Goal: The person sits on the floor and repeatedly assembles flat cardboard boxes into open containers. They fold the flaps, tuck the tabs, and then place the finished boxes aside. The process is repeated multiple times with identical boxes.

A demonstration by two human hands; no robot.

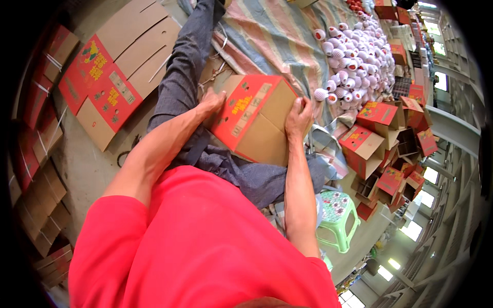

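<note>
A red and brown cardboard box [273,117] rests across my lap, tilted, between my two hands. My left hand [211,101] grips its left side, with the thumb along the edge and the other fingers partly hidden. At the right edge, my right hand [298,119] is curled against the box with the thumb up; what its fingertips touch is hard to see. To the left, flattened cardboard sheets [138,43] with red printed panels lie on the floor.
Bundles of strapped flat cartons [36,149] line the far left. A striped tarp [272,31] spreads ahead, bearing a heap of fruit in white foam nets [359,56]. Assembled boxes [362,146] are piled at the right, near a green plastic stool [339,218].
</note>
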